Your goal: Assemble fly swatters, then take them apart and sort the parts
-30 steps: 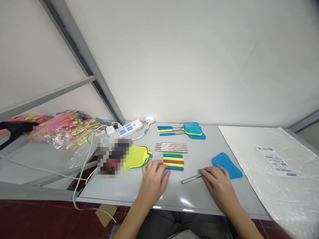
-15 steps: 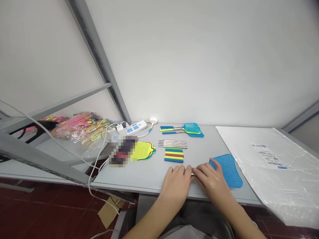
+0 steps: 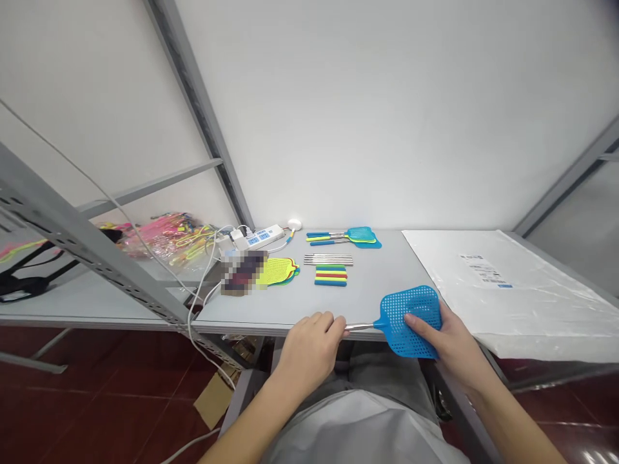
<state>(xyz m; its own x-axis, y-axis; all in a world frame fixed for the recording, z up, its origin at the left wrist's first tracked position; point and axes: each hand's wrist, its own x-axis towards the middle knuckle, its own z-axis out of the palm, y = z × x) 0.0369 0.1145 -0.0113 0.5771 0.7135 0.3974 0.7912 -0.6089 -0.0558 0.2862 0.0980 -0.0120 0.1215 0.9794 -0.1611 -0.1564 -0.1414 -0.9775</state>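
Note:
My right hand (image 3: 447, 338) grips a blue mesh swatter head (image 3: 409, 316) at the grey table's front edge (image 3: 251, 325). A thin metal rod (image 3: 360, 326) runs from the head leftward into my left hand (image 3: 312, 341), whose fingers are closed round its end. Farther back on the table lie a row of metal rods (image 3: 329, 259), a stack of coloured foam grips (image 3: 331, 275), a pile of yellow and coloured swatter heads (image 3: 279, 270) and several finished swatters (image 3: 345, 236).
A large clear plastic sheet with a label (image 3: 503, 290) covers the table's right part. A white power strip (image 3: 256, 237) with cables sits at the back left. A bag of bright swatters (image 3: 159, 233) lies on the left shelf. A slanted grey metal strut (image 3: 91, 251) crosses the left foreground.
Both hands came together on the loose rod near the blue head, then lifted it. Now rod and blue head are joined and held at the table's front edge.

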